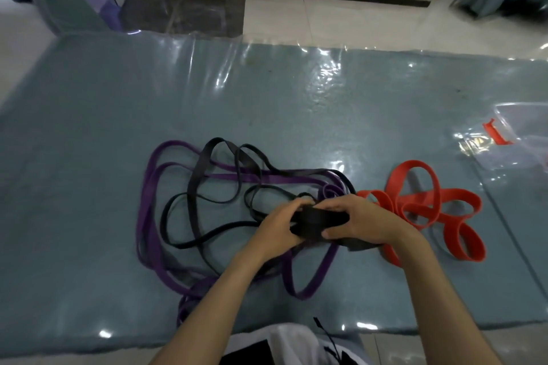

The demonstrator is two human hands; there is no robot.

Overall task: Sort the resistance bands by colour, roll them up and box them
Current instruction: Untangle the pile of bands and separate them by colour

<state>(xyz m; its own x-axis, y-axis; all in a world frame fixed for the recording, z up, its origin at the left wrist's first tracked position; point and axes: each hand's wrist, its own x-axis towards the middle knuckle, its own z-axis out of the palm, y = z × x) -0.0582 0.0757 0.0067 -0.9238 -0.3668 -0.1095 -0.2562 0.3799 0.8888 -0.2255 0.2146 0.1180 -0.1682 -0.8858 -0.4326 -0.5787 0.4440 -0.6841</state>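
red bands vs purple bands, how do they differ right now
The red bands lie apart to the right, clear of the rest; the purple bands are tangled with the black bands. Red looks wider and sits in short, tight loops; purple is narrower and sprawls in long loops. Both lie loose on the table, unrolled, in neither hand.

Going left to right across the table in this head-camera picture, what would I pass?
Purple bands → loose black bands → left hand → black roll held by both hands → right hand → red bands → clear plastic box.
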